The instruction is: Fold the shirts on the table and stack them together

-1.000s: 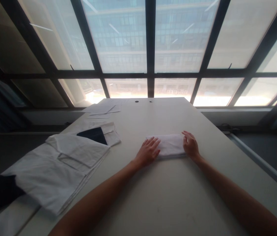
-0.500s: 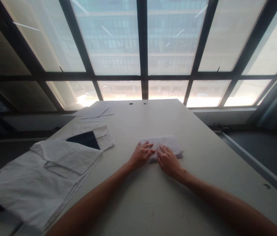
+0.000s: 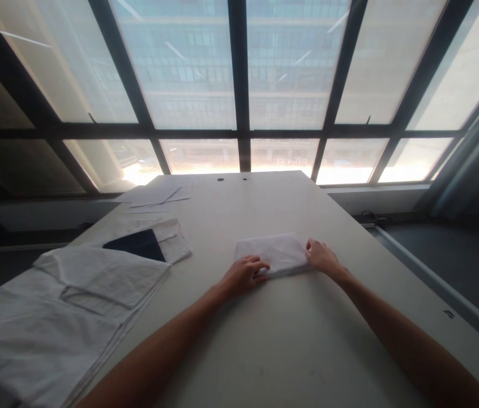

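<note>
A folded white cloth [image 3: 276, 249] lies flat on the white table [image 3: 290, 328], its layered edge facing me. My left hand [image 3: 246, 271] is at its near left edge, with thumb and fingers closed around the border. At the right end, my right hand [image 3: 321, 256] pinches the side edge with curled fingers. The cloth's near left corner is hidden under my left hand.
Larger white folded fabric [image 3: 90, 294] spreads over the table's left side. Behind it are a dark blue piece [image 3: 137, 245] and another white cloth [image 3: 176, 241]. Papers [image 3: 154, 194] lie at the far left, before large windows [image 3: 197, 153].
My right hand has moved from the top of the folded cloth out to its right edge. My left hand has slid down to the near edge. The view has shifted slightly right.
</note>
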{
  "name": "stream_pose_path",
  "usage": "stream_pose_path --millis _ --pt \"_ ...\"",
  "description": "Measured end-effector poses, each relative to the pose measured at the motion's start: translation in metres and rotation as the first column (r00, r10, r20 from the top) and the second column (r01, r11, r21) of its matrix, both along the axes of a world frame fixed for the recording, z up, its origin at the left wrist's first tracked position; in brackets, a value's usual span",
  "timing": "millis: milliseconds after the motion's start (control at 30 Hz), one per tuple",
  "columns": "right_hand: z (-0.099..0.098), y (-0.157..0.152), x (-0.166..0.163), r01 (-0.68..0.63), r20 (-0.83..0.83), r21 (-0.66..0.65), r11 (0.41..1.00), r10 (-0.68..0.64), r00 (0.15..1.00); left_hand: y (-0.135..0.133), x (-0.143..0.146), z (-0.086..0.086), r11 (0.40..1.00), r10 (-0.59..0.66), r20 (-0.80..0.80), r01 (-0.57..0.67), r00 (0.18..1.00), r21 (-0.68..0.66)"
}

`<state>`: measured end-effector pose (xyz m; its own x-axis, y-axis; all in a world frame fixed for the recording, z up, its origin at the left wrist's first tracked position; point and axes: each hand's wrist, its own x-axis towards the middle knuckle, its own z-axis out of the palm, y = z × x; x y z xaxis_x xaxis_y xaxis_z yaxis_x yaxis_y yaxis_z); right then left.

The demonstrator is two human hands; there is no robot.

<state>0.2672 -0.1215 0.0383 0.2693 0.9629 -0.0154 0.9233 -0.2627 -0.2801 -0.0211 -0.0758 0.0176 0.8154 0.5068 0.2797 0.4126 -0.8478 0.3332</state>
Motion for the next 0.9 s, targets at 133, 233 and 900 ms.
stream_pose_path --millis 133,233,900 --pt "0.003 0.006 0.011 -0.094 -0.152 0.019 0.995 0.096 0.984 0.002 -0.001 -0.002 1.000 0.002 0.001 -0.002 1.000 -0.026" --pt "0.007 0.007 0.017 -0.111 -0.198 0.016 0.994 0.112 0.974 0.001 -0.001 -0.004 0.999 0.018 0.009 -0.018 1.000 -0.047" --pt "0.006 0.007 -0.031 -0.179 0.038 0.453 0.873 0.182 0.983 0.002 0.001 -0.009 0.995 -0.089 0.117 0.093 0.989 -0.026"
